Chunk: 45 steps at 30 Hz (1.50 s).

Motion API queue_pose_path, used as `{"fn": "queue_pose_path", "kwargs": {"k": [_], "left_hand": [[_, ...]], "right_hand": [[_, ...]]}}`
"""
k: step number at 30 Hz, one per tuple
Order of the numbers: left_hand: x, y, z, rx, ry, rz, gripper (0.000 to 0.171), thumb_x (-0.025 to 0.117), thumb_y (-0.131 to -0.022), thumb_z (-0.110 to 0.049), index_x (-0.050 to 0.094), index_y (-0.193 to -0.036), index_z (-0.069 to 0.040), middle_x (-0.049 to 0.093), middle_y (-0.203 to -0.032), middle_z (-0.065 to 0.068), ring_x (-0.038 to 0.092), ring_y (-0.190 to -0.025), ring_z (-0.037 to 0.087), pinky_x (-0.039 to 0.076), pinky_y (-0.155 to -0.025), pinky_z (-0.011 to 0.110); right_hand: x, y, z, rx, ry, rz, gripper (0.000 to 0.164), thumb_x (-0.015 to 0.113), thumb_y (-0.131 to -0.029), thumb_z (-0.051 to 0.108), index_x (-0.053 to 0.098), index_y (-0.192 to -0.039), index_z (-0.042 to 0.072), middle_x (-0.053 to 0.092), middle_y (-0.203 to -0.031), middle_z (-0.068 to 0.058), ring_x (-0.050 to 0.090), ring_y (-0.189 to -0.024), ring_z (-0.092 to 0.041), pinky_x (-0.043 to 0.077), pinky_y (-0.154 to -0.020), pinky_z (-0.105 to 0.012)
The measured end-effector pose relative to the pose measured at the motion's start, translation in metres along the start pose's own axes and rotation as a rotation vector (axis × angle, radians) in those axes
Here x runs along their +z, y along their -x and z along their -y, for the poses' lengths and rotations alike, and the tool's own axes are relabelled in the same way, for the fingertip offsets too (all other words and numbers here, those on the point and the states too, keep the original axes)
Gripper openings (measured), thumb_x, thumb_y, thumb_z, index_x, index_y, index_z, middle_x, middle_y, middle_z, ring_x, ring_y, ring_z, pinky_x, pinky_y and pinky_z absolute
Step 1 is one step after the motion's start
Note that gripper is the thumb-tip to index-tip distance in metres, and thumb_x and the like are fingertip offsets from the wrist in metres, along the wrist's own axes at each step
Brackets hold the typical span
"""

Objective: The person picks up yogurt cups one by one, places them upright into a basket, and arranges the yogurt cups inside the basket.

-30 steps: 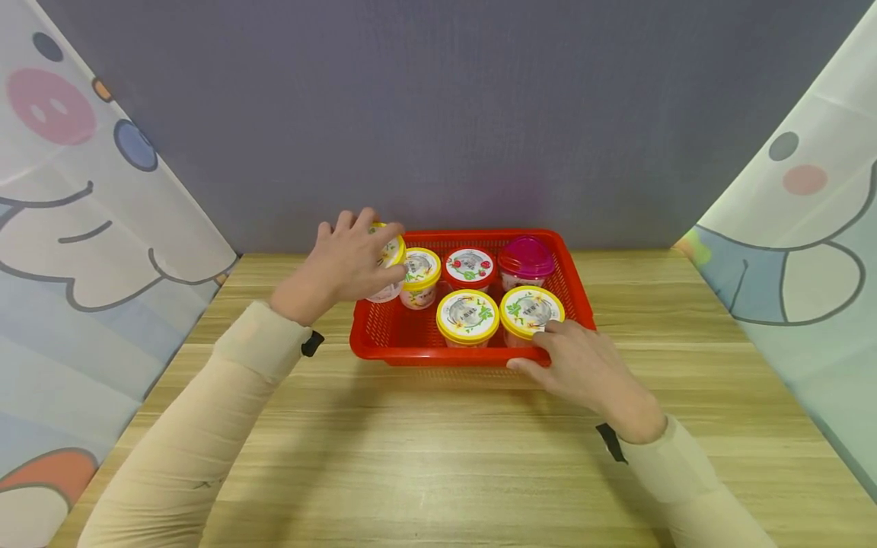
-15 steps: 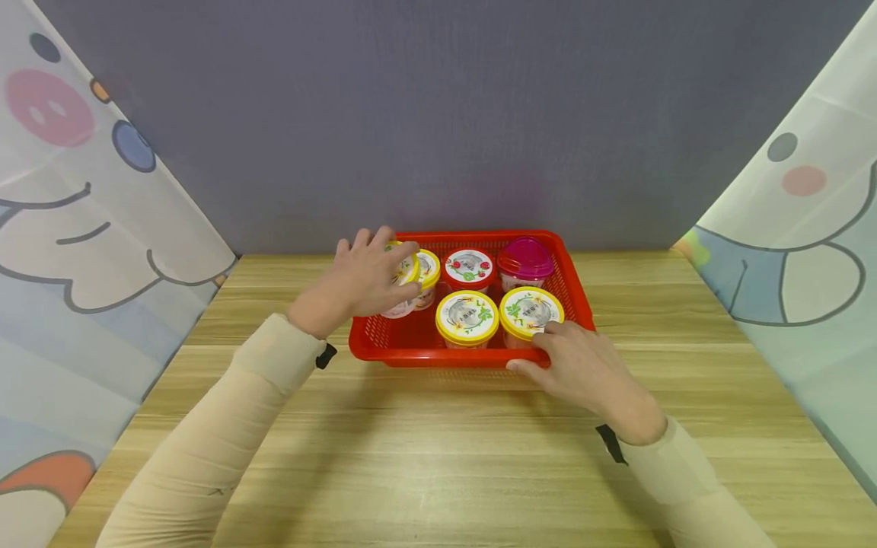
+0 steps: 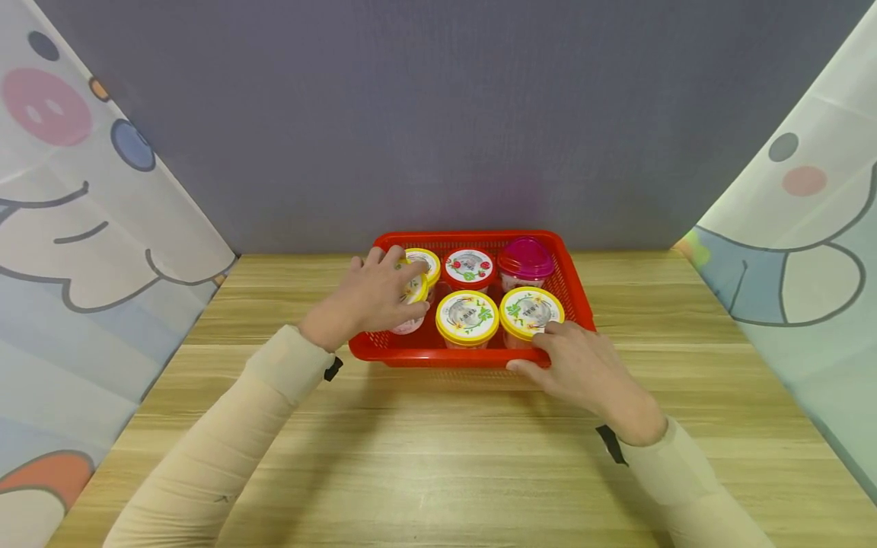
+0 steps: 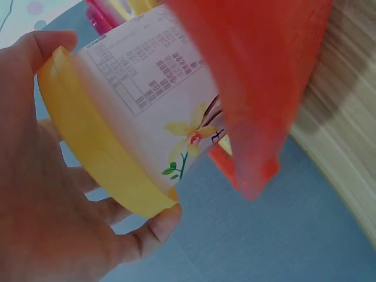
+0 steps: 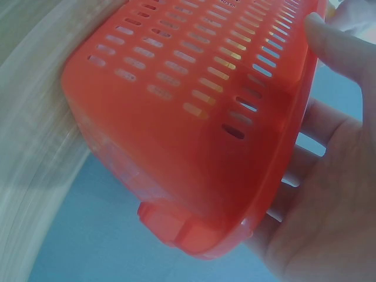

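Observation:
My left hand (image 3: 373, 297) holds a paper cup with a yellow lid (image 3: 415, 291) by the lid's edge, low in the front left part of the red plastic basket (image 3: 425, 358). In the left wrist view, thumb and fingers span the yellow rim of the cup (image 4: 147, 88), and a flower and printed text show on its side. With the thumb outside and the fingers over the edge, my right hand (image 3: 582, 373) grips the basket's front right rim. Close to those fingers stands another yellow-lidded cup (image 3: 529, 308).
Also in the basket are a front yellow-lidded cup (image 3: 468, 317), a back left yellow-lidded cup (image 3: 425, 263), a red-lidded cup (image 3: 469, 266) and a magenta-lidded cup (image 3: 526, 259). Behind the wooden table (image 3: 425, 457) rises a grey panel (image 3: 438, 114); printed curtains flank it.
My left hand has moved right and toward me, lowering the yellow-lidded cup from the basket's back left into its front left part. The right hand stays on the rim.

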State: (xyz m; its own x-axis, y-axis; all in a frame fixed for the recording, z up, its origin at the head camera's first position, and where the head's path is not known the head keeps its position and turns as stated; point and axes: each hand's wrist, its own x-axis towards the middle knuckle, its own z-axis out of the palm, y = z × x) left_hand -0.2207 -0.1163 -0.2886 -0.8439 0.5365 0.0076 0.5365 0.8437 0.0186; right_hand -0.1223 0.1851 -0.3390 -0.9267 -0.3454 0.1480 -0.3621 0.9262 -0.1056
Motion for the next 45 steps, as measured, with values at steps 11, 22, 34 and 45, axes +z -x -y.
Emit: {"fn": "queue_pose_path", "kwargs": {"k": [11, 22, 34, 45], "left_hand": [[0.015, 0.000, -0.004, 0.001, 0.030, 0.054, 0.066, 0.061, -0.092, -0.051, 0.048, -0.151, -0.026, 0.040, -0.150, 0.015, 0.041, -0.123, 0.037, 0.037, -0.100, 0.064], [0.025, 0.000, -0.006, -0.007, 0.039, 0.112, 0.067, 0.062, -0.092, -0.052, 0.047, -0.152, -0.026, 0.036, -0.154, 0.016, 0.038, -0.130, 0.040, 0.036, -0.102, 0.063], [0.034, -0.002, -0.009, -0.003, 0.069, 0.184, 0.070, 0.064, -0.092, -0.054, 0.046, -0.153, -0.024, 0.038, -0.151, 0.014, 0.039, -0.128, 0.037, 0.037, -0.101, 0.059], [0.036, -0.004, -0.013, 0.014, 0.075, 0.207, 0.066, 0.063, -0.094, -0.053, 0.047, -0.152, -0.026, 0.040, -0.147, 0.012, 0.040, -0.127, 0.036, 0.037, -0.098, 0.059]], "right_hand": [[-0.001, 0.000, 0.000, 0.005, 0.001, 0.010, 0.047, 0.072, -0.087, 0.059, 0.076, -0.096, 0.012, 0.068, -0.093, -0.005, 0.063, -0.080, -0.026, 0.048, -0.055, -0.040], [-0.001, 0.000, 0.000, 0.005, -0.001, 0.007, 0.048, 0.071, -0.087, 0.059, 0.076, -0.098, 0.012, 0.068, -0.095, -0.005, 0.064, -0.082, -0.027, 0.049, -0.056, -0.041], [-0.002, 0.001, 0.001, 0.015, -0.004, 0.022, 0.049, 0.070, -0.088, 0.059, 0.077, -0.101, 0.012, 0.069, -0.098, -0.006, 0.065, -0.085, -0.029, 0.049, -0.058, -0.043], [-0.001, 0.001, 0.000, -0.001, -0.011, -0.010, 0.047, 0.072, -0.087, 0.059, 0.076, -0.094, 0.013, 0.066, -0.090, -0.002, 0.063, -0.078, -0.025, 0.045, -0.053, -0.038]]}}
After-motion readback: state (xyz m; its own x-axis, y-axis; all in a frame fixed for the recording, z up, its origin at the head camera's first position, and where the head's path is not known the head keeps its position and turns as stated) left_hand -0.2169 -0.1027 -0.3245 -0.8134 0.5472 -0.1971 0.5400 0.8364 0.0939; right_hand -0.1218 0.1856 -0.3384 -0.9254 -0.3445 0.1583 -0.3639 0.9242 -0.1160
